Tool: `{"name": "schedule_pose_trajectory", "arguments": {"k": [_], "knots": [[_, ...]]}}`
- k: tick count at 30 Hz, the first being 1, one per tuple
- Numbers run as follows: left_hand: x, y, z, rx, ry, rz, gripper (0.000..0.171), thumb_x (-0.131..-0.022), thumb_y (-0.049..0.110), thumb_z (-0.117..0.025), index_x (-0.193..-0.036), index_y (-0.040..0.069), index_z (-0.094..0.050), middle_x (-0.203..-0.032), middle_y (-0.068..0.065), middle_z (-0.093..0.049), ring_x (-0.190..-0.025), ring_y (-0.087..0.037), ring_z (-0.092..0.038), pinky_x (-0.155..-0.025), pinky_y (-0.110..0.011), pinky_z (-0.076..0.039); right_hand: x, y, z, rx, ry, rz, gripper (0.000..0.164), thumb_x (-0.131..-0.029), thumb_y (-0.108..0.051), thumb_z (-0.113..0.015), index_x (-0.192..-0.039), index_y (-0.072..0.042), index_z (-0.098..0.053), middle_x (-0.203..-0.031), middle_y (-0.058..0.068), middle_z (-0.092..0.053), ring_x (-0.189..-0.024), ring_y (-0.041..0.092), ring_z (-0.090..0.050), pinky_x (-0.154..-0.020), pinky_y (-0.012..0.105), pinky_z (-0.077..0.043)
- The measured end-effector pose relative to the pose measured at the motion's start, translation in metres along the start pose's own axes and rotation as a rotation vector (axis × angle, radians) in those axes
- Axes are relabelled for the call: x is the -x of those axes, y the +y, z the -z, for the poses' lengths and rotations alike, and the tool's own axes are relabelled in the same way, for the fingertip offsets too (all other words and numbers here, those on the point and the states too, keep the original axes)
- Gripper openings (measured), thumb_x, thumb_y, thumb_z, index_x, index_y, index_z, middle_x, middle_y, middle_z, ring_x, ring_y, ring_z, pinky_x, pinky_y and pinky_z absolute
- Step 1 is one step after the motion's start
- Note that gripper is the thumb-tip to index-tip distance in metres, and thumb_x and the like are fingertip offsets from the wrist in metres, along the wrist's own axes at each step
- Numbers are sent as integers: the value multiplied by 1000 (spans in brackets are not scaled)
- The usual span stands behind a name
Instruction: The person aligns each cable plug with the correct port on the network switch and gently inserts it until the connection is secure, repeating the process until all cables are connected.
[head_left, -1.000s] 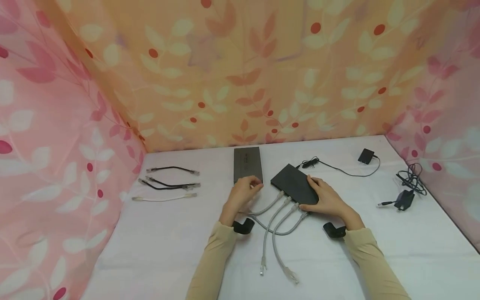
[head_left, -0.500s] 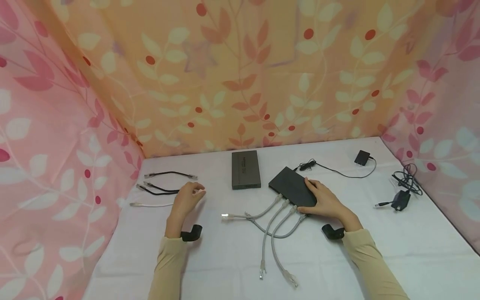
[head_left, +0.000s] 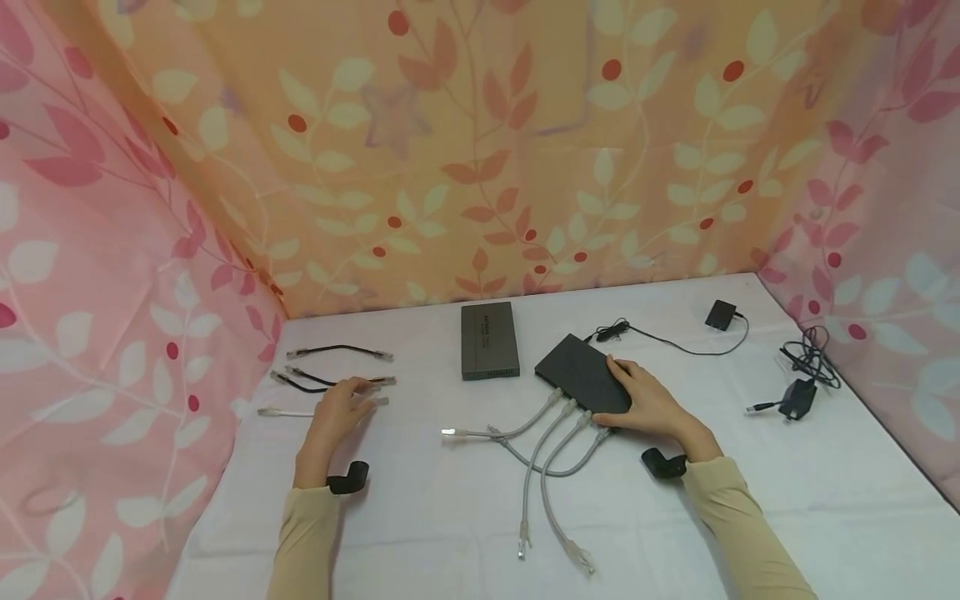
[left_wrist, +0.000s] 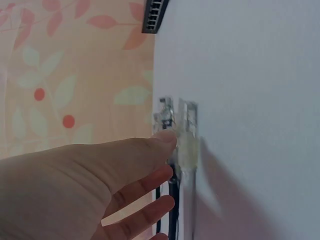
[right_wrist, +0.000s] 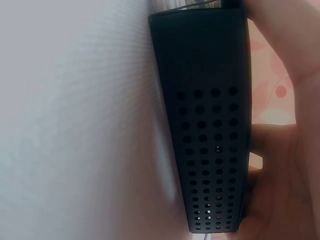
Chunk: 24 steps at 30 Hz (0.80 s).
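In the head view my left hand (head_left: 333,421) is over the short patch cables at the left. Its thumb and fingers are apart; the left wrist view has the thumb beside the clear plugs of two black patch cables (left_wrist: 173,195) and one white patch cable (left_wrist: 189,185). Whether it touches them is unclear. My right hand (head_left: 652,408) grips the right end of a black network switch (head_left: 581,375), thumb at its front edge and fingers over the top. Several grey network cables (head_left: 546,500) are plugged into that front. The right wrist view shows the switch's vented side (right_wrist: 210,160).
A second, grey network switch (head_left: 489,342) lies at the back middle. Another black patch cable (head_left: 337,347) is behind the others. A power adapter (head_left: 721,315) at the back right connects by cord to the black switch. A second adapter (head_left: 797,399) with coiled cord lies farther right.
My left hand has moved left from the loose end of a grey cable to the short patch cables. That end now lies on the table. My right hand stays on the black switch.
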<state>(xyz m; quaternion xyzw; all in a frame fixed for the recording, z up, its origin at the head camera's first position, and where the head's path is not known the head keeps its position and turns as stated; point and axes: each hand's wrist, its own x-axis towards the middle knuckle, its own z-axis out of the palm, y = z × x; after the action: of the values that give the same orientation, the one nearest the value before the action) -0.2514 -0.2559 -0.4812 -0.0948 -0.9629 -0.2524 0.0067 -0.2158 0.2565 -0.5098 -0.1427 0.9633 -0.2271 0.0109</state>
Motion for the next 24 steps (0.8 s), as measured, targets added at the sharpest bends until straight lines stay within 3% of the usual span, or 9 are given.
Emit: {"name": "schedule_pose_trajectory", "arguments": {"k": [8,24], "knots": [[2,-7,-2,29,-25,29,27,-85,16,-66,-109,3,-63,-107,-17,-62,-100,-36,-56,-85,-59,-37,-1,0,-1,-6,0,-5,110,-69,-65,-68,-147,-5,-20,-143,24,-30,-127,43,-35,-98,58,-33],[0,-11,-8,23,40,31,19,-84,17,-69,-98,5,-67,-98,-15,-63,-92,-32,-59,-79,-54,-41,-1,1,1,-14,-3,8,109,-69,-64,-68,-147,-5,-20,-144,23,-29,-127,42,-34,-98,58,-33]]}}
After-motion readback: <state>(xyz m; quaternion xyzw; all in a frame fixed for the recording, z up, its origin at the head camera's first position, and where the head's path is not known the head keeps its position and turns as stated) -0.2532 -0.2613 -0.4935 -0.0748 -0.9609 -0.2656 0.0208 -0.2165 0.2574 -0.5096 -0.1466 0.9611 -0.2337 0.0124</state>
